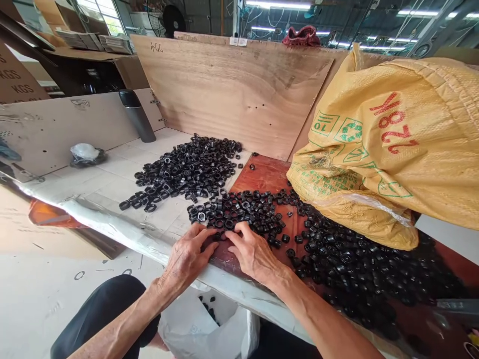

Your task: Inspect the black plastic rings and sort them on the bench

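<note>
1. Tabletop (pixel 112 184): pale at left, glossy red-brown at right.
2. Bulging yellow woven sack (pixel 374 149), red and green print: right side, beside scattered rings.
3. Small black plastic rings (pixel 194 167): heaped beyond the hands, spread rightward.
4. Left hand (pixel 189 257), right hand (pixel 254 254): side by side, fingertips at the rings' near edge. Whether either grip is clamped on a ring: cannot tell.

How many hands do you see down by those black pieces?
2: the left hand and, just right of it, the right hand, both at the near edge of the middle cluster of black pieces. No others show.
</note>
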Tool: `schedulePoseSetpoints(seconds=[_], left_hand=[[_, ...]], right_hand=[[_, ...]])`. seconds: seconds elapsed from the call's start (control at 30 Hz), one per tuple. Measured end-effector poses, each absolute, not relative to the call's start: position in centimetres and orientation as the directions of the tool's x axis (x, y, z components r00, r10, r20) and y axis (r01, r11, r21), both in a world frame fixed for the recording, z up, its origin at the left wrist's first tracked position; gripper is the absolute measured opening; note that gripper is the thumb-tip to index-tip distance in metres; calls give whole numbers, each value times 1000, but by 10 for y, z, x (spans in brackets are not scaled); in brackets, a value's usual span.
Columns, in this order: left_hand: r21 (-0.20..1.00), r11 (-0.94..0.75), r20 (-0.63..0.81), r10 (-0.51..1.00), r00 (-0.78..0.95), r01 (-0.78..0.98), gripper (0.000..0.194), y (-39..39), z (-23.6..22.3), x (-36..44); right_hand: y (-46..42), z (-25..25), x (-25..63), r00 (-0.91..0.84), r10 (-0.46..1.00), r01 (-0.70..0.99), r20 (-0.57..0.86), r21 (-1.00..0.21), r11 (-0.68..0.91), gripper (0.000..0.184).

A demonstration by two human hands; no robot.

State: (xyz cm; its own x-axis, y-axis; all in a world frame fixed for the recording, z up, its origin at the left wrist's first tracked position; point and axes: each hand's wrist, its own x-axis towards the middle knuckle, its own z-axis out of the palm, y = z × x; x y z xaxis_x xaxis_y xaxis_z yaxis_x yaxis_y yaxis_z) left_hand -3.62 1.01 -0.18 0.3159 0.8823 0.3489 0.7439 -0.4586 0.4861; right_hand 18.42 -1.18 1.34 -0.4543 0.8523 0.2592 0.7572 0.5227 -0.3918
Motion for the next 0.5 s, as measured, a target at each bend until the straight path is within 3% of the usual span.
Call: schedulePoseSetpoints(seconds=[0.2, 0.4, 0.5], left_hand=[[499, -510, 361, 858, 366, 701, 9, 5, 4, -28], [579, -485, 366, 873, 323, 656, 10, 2, 0, -28], [639, -460, 356, 887, 294, 617, 11, 2, -2, -27]], right_hand=[[-9, 8, 189, -390, 890, 823, 235, -346, 451, 17], [-10, 13, 194, -348, 909, 832, 231, -370, 413, 16], [-14, 23, 193, -261, 920, 811, 293, -451, 374, 26]])
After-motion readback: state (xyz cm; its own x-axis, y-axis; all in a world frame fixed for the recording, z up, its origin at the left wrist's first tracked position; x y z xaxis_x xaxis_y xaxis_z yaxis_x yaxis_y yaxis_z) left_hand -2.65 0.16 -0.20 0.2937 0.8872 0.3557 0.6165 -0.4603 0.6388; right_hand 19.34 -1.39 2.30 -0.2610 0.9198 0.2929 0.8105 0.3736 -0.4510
